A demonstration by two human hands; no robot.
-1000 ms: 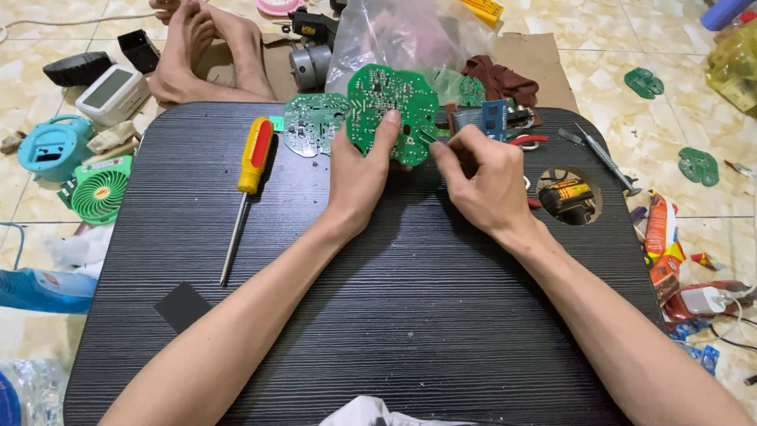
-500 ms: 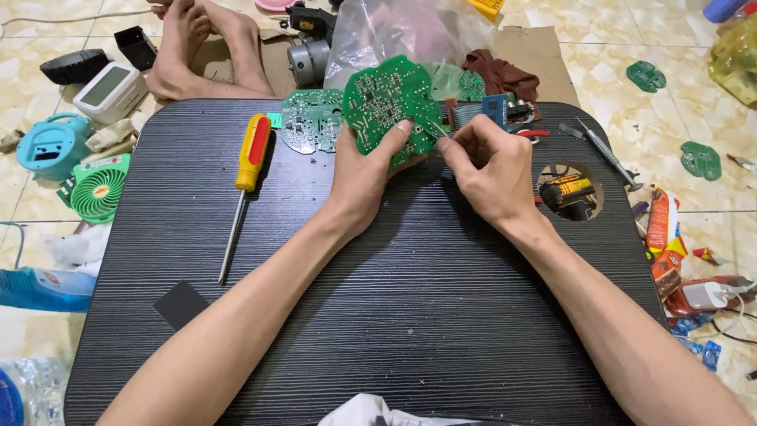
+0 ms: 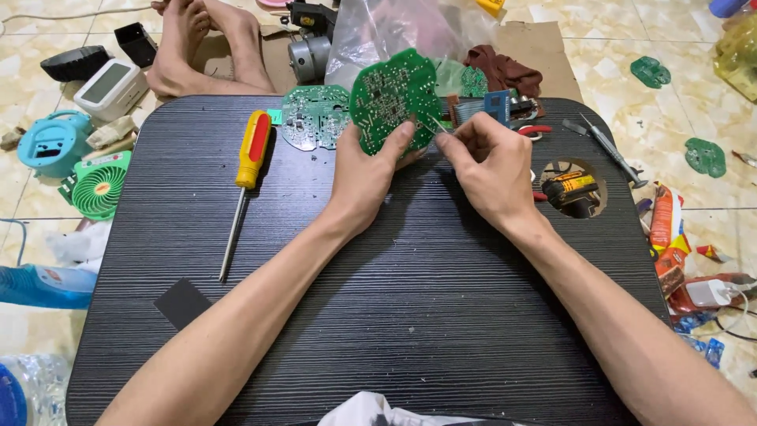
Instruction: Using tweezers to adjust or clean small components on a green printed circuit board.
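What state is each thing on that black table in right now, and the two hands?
Left hand: gripping the round green circuit board, held upright.
Right hand: pinching thin metal tweezers, tip at the board.
Second circuit board: lying flat.
Yellow screwdriver: lying flat, untouched.
Black table: round hole at right.
Green mini fan: on floor.

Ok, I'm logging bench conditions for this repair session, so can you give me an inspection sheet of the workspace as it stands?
Surface: black wood-grain table, round cut-out at its right side.
Job's things: green round circuit board held tilted up in the left hand; right hand pinches a thin metal tool at the board's edge.
Clutter: yellow-and-red screwdriver, second circuit board, plastic bag.
Grips: both closed on their items.
Cables: white cord on the floor, right.
Surroundings: tiled floor, small green fan, bare feet beyond the table.
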